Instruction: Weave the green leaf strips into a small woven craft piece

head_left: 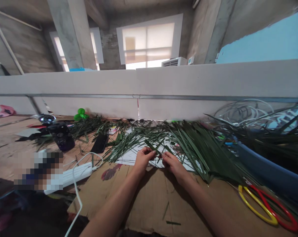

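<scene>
The left hand (144,159) and right hand (173,166) pinch a green palm-leaf strip (150,144) narrowly; a large heap of palm leaves (200,153) lies at one o'clock, no finished piece showing.

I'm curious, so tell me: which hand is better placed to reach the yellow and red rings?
The right hand, probably. It lies nearer the rings, and the left hand is farther off. Both pinch a green leaf, so it would have to let go first.
</scene>
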Demonstrator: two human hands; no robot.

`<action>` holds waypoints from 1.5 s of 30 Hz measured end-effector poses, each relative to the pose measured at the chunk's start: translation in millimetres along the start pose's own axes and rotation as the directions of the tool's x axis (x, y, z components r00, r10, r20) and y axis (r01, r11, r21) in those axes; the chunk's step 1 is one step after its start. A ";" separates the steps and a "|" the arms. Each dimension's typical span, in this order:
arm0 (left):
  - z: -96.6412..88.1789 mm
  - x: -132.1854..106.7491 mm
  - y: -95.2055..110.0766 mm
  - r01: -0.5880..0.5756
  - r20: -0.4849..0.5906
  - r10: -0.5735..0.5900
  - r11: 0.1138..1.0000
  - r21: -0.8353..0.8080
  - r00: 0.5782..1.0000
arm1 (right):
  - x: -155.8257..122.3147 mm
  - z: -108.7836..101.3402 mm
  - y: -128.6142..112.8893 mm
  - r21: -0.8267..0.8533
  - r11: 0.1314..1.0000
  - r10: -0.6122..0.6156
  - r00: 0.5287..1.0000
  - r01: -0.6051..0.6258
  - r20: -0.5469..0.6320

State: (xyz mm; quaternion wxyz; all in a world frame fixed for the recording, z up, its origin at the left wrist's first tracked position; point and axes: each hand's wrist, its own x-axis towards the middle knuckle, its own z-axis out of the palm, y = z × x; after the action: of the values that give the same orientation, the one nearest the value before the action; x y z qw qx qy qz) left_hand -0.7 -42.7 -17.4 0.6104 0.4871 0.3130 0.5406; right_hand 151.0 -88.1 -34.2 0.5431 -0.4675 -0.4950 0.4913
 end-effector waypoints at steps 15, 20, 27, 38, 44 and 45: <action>0.1 -0.5 -0.6 0.021 0.003 -0.021 1.000 0.001 1.000 | -0.3 -2.8 -1.7 -0.036 0.999 -0.025 1.000 0.025 0.013; -0.8 -0.5 -0.9 0.022 0.012 -0.022 1.000 0.008 1.000 | -0.7 -3.6 -2.4 -0.032 0.999 -0.021 1.000 0.022 0.017; -1.4 0.1 -2.5 0.037 0.017 -0.037 0.999 0.027 0.999 | -0.2 -1.8 -2.4 -0.021 0.997 -0.077 0.997 0.078 0.020; 1.6 -4.2 -1.4 0.062 0.040 -0.064 0.997 0.052 0.997 | -1.7 0.3 -3.2 -0.053 0.993 -0.102 0.995 0.101 -0.013; 3.1 -6.8 1.0 0.077 0.062 -0.080 0.996 0.043 0.995 | -0.2 -0.6 -2.4 -0.083 0.989 -0.125 0.992 0.123 -0.020; 3.3 -7.2 1.4 0.080 0.063 -0.082 0.996 0.042 0.995 | -0.1 -0.8 -2.2 -0.085 0.988 -0.128 0.991 0.126 -0.022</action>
State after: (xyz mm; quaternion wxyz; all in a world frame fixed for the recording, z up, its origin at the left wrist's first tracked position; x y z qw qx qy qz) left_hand 0.2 -50.6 -16.1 0.6317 0.5033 0.3234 0.4930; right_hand 151.9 -88.4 -32.1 0.5602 -0.4640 -0.5364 0.4280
